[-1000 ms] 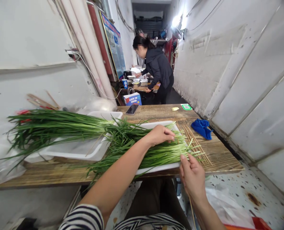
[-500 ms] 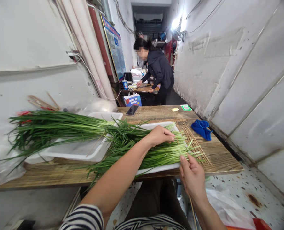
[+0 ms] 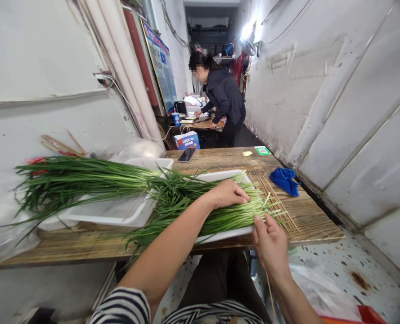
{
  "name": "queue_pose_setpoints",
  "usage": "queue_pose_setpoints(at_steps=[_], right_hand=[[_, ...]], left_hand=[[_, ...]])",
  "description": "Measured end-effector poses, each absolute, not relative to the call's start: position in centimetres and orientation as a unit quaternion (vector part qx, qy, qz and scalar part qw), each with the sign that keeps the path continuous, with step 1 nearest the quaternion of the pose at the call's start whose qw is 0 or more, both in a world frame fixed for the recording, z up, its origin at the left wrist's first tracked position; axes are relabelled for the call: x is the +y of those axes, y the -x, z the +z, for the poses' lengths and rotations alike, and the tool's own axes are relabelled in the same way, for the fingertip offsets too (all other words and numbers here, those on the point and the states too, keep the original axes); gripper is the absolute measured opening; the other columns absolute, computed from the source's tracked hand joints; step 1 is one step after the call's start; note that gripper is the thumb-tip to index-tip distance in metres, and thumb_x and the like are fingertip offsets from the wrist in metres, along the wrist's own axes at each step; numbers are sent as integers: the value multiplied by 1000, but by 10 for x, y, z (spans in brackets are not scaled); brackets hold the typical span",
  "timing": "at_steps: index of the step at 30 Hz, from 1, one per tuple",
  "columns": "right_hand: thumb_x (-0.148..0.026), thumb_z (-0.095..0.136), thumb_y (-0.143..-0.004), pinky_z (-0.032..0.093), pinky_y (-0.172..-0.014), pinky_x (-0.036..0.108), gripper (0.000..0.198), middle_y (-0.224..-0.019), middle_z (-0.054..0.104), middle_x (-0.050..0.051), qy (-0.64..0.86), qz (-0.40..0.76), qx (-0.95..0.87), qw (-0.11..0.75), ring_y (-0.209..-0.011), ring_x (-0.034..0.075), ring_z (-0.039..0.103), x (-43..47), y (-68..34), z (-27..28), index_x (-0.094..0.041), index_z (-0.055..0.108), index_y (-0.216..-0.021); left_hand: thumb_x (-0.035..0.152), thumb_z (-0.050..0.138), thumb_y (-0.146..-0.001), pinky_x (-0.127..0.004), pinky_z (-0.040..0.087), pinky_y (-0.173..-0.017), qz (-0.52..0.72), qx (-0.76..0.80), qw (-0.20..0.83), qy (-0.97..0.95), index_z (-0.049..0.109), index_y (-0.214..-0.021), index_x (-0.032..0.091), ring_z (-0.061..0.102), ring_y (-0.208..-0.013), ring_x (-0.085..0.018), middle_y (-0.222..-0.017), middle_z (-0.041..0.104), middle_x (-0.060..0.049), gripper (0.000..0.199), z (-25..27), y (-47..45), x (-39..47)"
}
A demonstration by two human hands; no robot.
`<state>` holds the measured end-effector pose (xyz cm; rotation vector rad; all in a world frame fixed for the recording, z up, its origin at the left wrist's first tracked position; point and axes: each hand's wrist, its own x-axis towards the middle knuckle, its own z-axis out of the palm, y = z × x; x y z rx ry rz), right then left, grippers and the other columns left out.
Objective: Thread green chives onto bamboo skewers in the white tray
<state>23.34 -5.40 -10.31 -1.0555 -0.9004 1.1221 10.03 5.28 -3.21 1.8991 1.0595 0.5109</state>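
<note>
On the wooden table (image 3: 309,220), green stalks (image 3: 226,218) hide most of the white tray (image 3: 231,236) beneath them — below the table, a red container (image 3: 371,314) is cut off.

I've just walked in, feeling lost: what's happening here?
A person in a striped top has the left hand at the pale ends of long green leafy stalks across a white plastic tray. The right hand, beside those ends, holds a thin wooden stick. More thin sticks lie on the brown wooden table near a crumpled blue cloth. Beyond, someone in a dark jacket leans over another table.
</note>
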Motion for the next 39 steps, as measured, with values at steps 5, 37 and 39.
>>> queue_pose_setpoints(at_steps=[5, 37, 39], right_hand=[[-48, 63, -81, 18, -34, 16, 31, -43, 34, -12, 461, 466, -400, 640, -36, 4, 25, -57, -234, -110, -20, 49, -80], [-49, 61, -83, 18, -30, 16, 33, -41, 37, -11, 498, 438, -434, 610, -31, 4, 26, -73, -244, -111, -20, 48, -75], [-50, 62, -82, 18, -30, 16, 33, -41, 37, -11, 499, 441, -433, 608, -31, 4, 26, -73, -244, -110, -19, 51, -79]], left_hand=[[20, 59, -75, -23, 48, -83, 279, 436, 422, -744, 70, -102, 8, 66, -87, -16, -95, 73, -8, 32, -27, -98, 56], [21, 58, -71, -23, 44, -71, 157, 338, 408, -833, 57, -91, 12, 59, -77, -13, -85, 66, -4, 21, -25, -72, 68], [22, 56, -75, -23, 44, -71, 211, 338, 431, -810, 60, -86, 11, 61, -75, -13, -78, 67, -5, 17, -28, -75, 70]])
